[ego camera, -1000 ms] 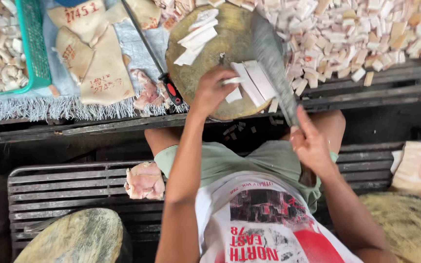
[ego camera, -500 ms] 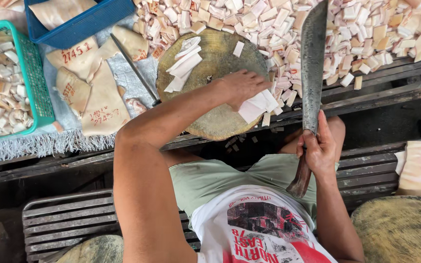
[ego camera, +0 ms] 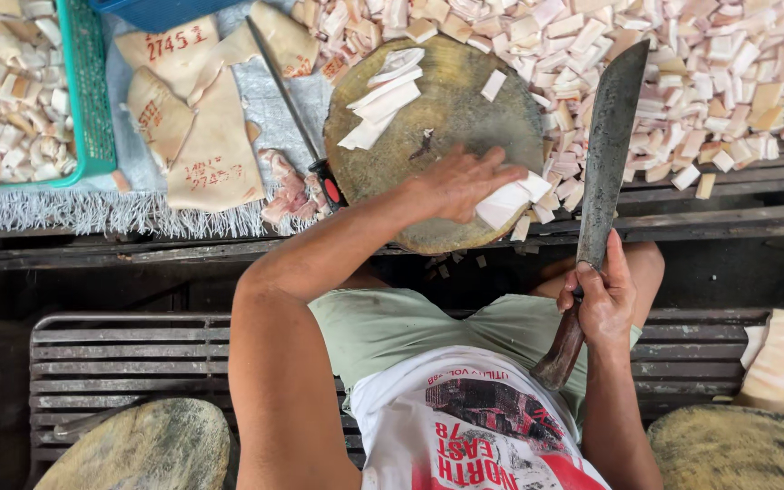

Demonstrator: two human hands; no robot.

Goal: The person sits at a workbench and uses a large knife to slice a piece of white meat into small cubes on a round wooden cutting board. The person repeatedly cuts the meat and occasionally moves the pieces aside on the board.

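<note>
The left hand (ego camera: 455,184) lay palm-down on the round wooden chopping block (ego camera: 428,91), fingers curled loosely over a small stack of pale cut slices (ego camera: 512,201) at the block's near right edge, pressing them rather than gripping them (whether the thumb was tucked beneath could not be made out). The right hand (ego camera: 602,304) was closed tight around the dark wooden handle of a heavy cleaver (ego camera: 608,154), whose blade rose upright just beside the block's right rim, apart from the left hand and over the heap of pale cubes (ego camera: 682,73). That heap spread across the surface behind and to the right of the block. A few longer white strips (ego camera: 378,100) rested on the block's far left side, with one lone piece (ego camera: 494,85) near its top. A thin dark knife (ego camera: 294,118) lay on a grey cloth just left of the block, beside flat tan slabs (ego camera: 206,145) marked in red. A green basket (ego camera: 83,100) of more cubes stood at the far left.
</note>
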